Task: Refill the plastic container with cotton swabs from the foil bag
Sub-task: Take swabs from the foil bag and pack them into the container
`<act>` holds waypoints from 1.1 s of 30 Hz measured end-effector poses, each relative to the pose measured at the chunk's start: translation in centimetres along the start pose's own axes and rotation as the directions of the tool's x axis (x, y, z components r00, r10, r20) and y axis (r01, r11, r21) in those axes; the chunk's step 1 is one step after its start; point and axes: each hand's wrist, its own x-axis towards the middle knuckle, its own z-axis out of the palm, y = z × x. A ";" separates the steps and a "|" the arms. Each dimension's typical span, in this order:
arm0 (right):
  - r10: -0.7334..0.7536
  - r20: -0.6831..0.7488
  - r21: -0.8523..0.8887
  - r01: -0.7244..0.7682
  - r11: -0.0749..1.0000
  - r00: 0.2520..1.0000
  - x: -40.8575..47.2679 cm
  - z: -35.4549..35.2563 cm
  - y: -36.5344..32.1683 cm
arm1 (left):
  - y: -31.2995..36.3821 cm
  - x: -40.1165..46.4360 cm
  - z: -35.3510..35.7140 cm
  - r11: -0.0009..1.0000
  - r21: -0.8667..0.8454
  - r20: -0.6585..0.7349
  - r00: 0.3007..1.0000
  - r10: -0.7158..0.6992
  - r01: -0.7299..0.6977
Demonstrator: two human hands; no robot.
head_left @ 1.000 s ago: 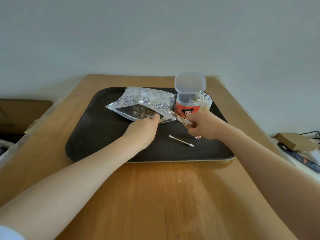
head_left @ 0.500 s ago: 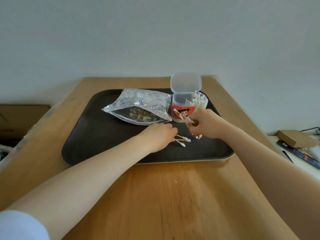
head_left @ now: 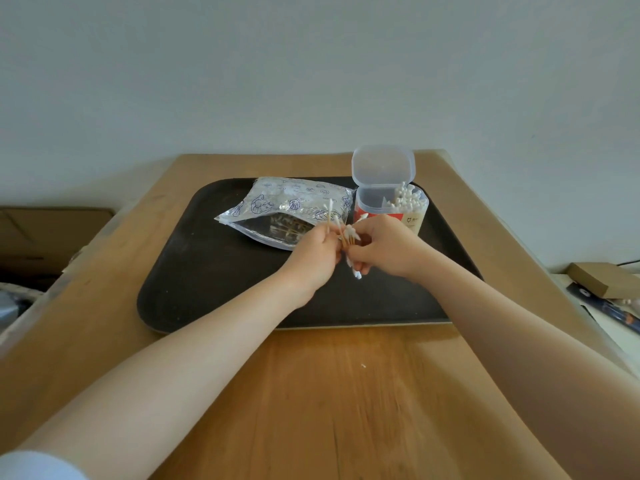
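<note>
Above the tray (head_left: 207, 289), left hand (head_left: 317, 252) and right hand (head_left: 388, 247) both pinch cotton swabs (head_left: 348, 233) (held upright); container (head_left: 391, 206) open.

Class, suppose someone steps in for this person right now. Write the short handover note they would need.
Left hand: pinches a swab or two.
Right hand: grips a small bundle of cotton swabs; both hands meet above the tray.
Foil bag: lies open on the tray, swabs inside.
Plastic container: upright beside the bag, lid up, partly filled.
Done: some swabs in.
Left: drop this bundle in, fetch more.
</note>
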 end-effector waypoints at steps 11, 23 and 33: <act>0.080 -0.072 -0.160 -0.090 0.983 0.994 0.8 2.0 -2.5 | 0.2 -1.1 -0.3 0.992 -0.109 -0.030 0.998 0.054 -0.057; 0.072 -0.170 -0.071 -0.086 0.994 0.983 0.6 2.2 -2.9 | 0.5 -0.9 -0.2 0.984 -0.085 -0.165 0.976 0.140 -0.155; 0.079 -0.235 0.014 -0.078 0.997 0.969 0.8 2.2 -3.1 | 1.3 -0.6 -0.2 0.980 -0.006 -0.265 0.945 0.192 -0.201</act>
